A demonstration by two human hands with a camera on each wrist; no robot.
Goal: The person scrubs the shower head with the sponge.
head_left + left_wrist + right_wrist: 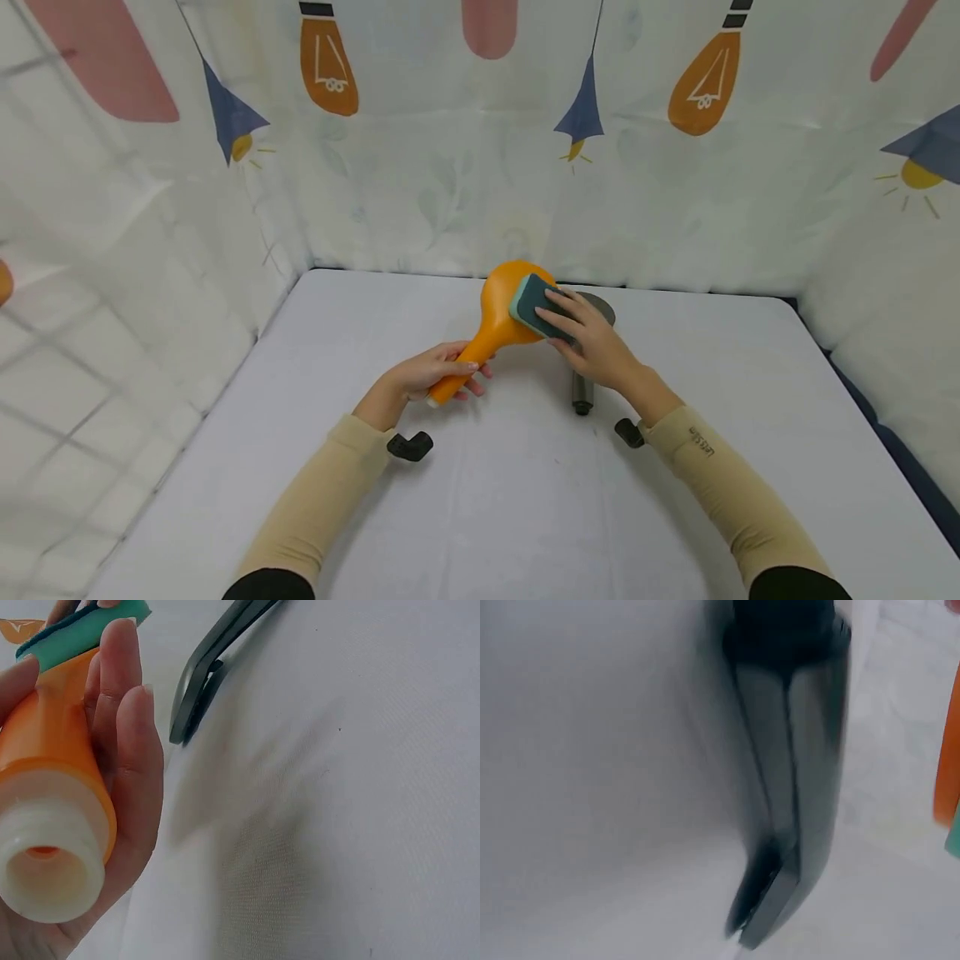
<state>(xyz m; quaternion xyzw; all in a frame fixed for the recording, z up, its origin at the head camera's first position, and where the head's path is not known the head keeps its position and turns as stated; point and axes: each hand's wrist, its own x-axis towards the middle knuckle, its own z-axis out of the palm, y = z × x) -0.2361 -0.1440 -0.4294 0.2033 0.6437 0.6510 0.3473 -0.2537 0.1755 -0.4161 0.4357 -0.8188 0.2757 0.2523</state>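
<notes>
My left hand (442,371) holds an orange hand shower head (495,321) by its handle, thumb on top. In the left wrist view the handle's white hollow end (52,881) faces the camera, and the fingers (139,765) reach along its side. My right hand (596,342) grips a sponge (536,307), light green with a dark scouring side, against the shower head's round head. Fingers spread over the dark side. Beneath my right hand lies a dark grey hand shower head (582,393), partly hidden; the right wrist view shows its handle (780,750) up close, blurred.
Everything is over a white-covered table (510,500). A printed curtain (465,167) hangs behind the far edge, and pale fabric (112,333) hangs at the left. Small black wrist devices (410,447) sit by both beige cuffs.
</notes>
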